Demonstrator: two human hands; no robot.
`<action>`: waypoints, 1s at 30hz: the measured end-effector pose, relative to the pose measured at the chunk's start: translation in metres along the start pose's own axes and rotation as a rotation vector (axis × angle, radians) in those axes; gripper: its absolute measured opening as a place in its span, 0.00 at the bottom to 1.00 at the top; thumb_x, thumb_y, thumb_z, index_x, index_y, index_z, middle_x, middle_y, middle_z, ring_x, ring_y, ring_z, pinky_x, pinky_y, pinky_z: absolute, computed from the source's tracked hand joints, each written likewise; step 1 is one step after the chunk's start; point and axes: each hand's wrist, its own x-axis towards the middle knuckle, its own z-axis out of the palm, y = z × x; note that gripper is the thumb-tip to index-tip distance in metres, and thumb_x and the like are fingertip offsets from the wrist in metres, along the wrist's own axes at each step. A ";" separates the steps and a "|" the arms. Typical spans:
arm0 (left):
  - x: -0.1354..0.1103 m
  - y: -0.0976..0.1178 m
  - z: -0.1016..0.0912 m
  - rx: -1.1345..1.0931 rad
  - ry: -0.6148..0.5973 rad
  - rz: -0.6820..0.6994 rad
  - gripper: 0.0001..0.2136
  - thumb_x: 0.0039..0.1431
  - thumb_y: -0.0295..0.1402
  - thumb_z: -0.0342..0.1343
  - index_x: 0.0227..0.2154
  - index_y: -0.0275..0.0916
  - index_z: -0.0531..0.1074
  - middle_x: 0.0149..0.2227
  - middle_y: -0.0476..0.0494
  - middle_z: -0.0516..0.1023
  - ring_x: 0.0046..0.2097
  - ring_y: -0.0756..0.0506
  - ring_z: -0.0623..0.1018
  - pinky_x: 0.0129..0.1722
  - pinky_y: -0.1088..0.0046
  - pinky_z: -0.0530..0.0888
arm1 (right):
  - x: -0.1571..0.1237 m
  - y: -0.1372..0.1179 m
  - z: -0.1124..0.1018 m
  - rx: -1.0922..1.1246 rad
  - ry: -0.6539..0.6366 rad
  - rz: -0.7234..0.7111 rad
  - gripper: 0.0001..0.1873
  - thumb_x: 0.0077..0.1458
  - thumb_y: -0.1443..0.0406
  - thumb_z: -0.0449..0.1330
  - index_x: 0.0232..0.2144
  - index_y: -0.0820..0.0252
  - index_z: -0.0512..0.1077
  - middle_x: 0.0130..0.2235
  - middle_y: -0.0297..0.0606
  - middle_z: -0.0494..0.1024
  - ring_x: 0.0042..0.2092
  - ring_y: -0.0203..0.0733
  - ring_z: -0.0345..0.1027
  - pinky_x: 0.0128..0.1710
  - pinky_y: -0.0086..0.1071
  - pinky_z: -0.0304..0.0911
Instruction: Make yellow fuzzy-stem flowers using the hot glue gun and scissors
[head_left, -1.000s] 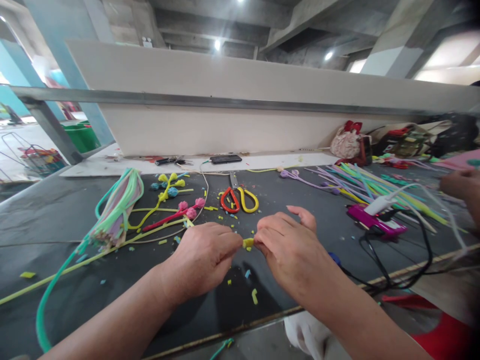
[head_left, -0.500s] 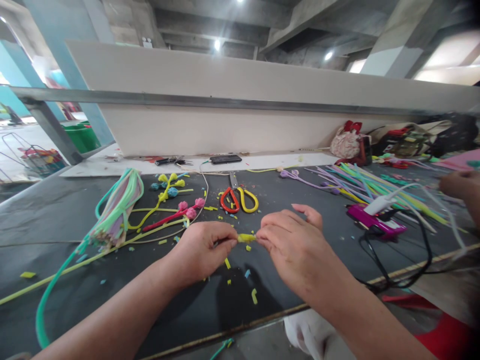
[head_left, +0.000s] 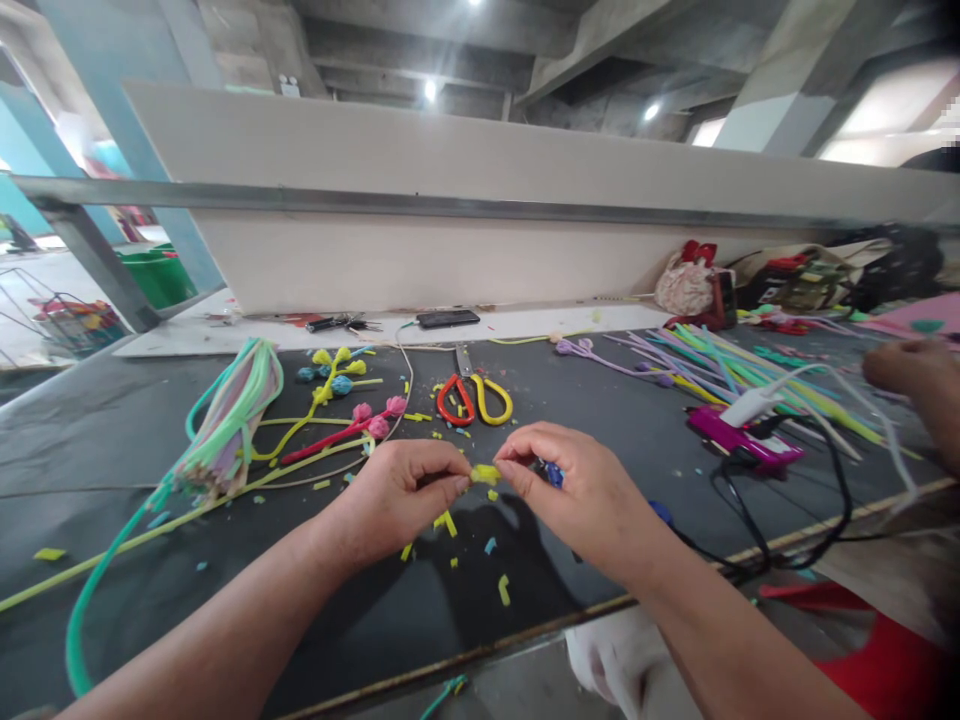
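Observation:
A short yellow twisted piece of soft strip (head_left: 484, 473) is stretched between my two hands above the dark table. Its left end is pinched by thumb and forefinger of my left hand (head_left: 401, 492). At its right end, my right hand (head_left: 581, 495) pinches too, the fingers curled. Partly hidden behind the right hand is something dark blue (head_left: 554, 474). Just beyond my hands lie scissors (head_left: 474, 398) with one red and one yellow handle. To their left are a pink-budded stem (head_left: 352, 432) and a yellow stem (head_left: 319, 402) with yellow and blue buds.
A tied bundle of pastel strips (head_left: 232, 410) lies at left. Loose coloured strips (head_left: 735, 380) and a purple power bank (head_left: 742, 438) with cables are at right. A phone (head_left: 448, 318) lies at the back. Another person's hand (head_left: 911, 365) shows at far right. Yellow scraps litter the table.
My right hand has turned and its raised fingers have curled in, still pinching the yellow piece. Dark blue bits now show behind that hand and forearm. The left hand holds nearly the same place.

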 end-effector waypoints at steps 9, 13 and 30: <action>0.003 -0.003 -0.004 -0.062 0.059 -0.098 0.06 0.53 0.29 0.52 0.25 0.35 0.72 0.23 0.52 0.69 0.26 0.53 0.66 0.27 0.79 0.62 | 0.000 0.000 -0.001 0.125 0.175 0.038 0.07 0.57 0.63 0.55 0.33 0.57 0.72 0.32 0.34 0.77 0.34 0.37 0.70 0.35 0.29 0.62; 0.008 -0.012 -0.010 -0.189 0.235 -0.217 0.07 0.51 0.33 0.54 0.22 0.36 0.70 0.20 0.53 0.65 0.25 0.53 0.63 0.26 0.78 0.60 | 0.000 -0.001 0.015 0.060 0.189 0.149 0.06 0.56 0.65 0.55 0.29 0.57 0.71 0.27 0.33 0.75 0.30 0.37 0.68 0.31 0.29 0.59; 0.009 -0.018 -0.013 -0.374 0.292 -0.253 0.08 0.50 0.35 0.56 0.22 0.36 0.69 0.20 0.54 0.63 0.24 0.54 0.61 0.25 0.78 0.58 | 0.001 -0.001 0.033 -0.228 -0.375 0.130 0.10 0.49 0.74 0.53 0.27 0.57 0.71 0.27 0.32 0.78 0.29 0.36 0.69 0.28 0.28 0.54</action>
